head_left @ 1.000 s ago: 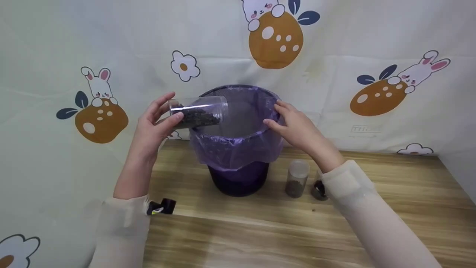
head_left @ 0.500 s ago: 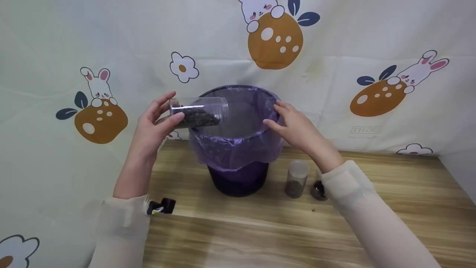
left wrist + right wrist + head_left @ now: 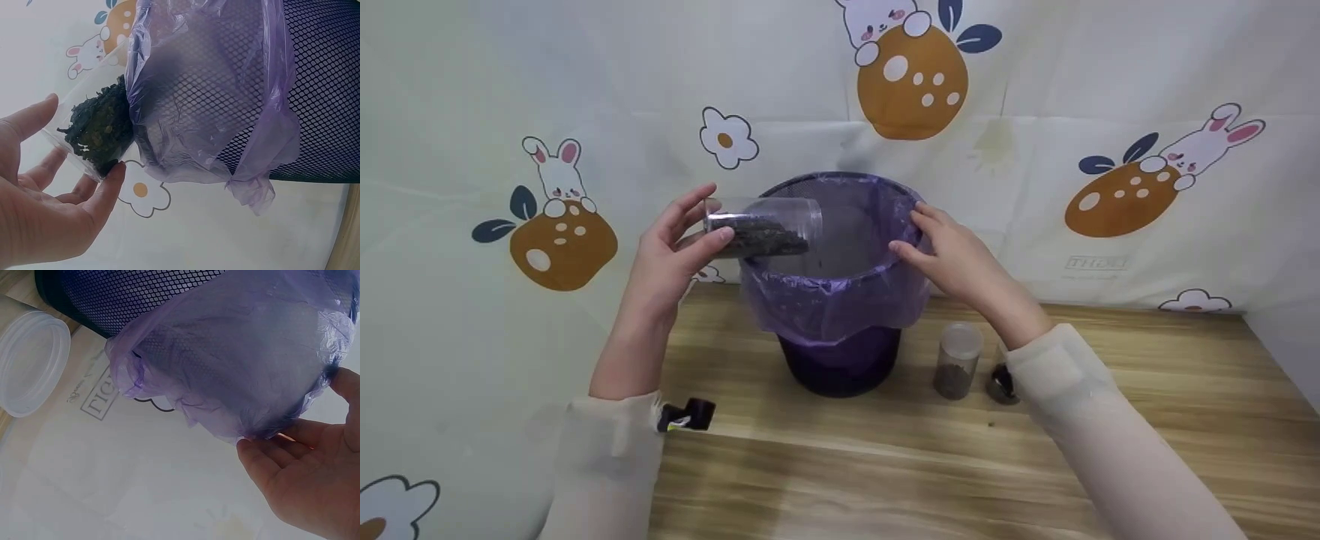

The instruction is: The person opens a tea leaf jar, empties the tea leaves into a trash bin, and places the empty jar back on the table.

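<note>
Over the left rim of the bin [image 3: 840, 367], my left hand [image 3: 664, 251] grips a clear jar [image 3: 765, 223] sideways, dark bits [image 3: 772, 241] inside.
My right hand [image 3: 952, 255] holds the bag [image 3: 832, 311] opposite; my sleeve [image 3: 1057, 371] partly hides a second jar [image 3: 1003, 384] beside the upright jar [image 3: 958, 361].

soft, dim light overall; on the tabletop [image 3: 840, 480] in front of the bin [image 3: 840, 371] lies a pale sheen, left of it soft shadow; small glints mark its purple liner [image 3: 836, 311].
</note>
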The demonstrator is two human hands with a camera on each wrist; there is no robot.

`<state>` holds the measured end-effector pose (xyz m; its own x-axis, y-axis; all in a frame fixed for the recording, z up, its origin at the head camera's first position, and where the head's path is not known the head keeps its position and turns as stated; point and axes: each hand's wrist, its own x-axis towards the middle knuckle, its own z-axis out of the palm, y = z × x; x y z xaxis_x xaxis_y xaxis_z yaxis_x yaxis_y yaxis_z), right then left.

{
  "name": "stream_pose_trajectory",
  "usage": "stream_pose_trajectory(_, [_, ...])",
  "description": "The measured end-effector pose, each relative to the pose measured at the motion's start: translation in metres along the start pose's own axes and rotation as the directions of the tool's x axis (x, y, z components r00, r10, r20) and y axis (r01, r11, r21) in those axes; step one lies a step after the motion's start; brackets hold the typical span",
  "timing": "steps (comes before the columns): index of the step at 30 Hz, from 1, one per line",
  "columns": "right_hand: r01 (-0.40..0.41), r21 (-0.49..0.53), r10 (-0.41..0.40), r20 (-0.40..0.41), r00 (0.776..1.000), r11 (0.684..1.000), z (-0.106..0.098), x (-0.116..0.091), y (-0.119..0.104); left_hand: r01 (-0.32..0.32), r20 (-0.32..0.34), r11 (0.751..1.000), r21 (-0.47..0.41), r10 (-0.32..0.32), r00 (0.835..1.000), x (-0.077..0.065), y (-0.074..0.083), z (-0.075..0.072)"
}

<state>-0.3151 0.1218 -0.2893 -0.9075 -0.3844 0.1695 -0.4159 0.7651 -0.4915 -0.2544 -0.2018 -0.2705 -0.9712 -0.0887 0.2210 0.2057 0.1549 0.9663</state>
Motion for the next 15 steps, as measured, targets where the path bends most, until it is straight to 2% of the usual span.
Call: stream_pose_trajectory(15, [0.006,0.005,-0.006,-0.009,1.000,1.000,0.0004,0.0004,0.0008,-0.004,-0.002,1.000,0.005,0.004,1.000,0.0012,-0.0004,0.0008])
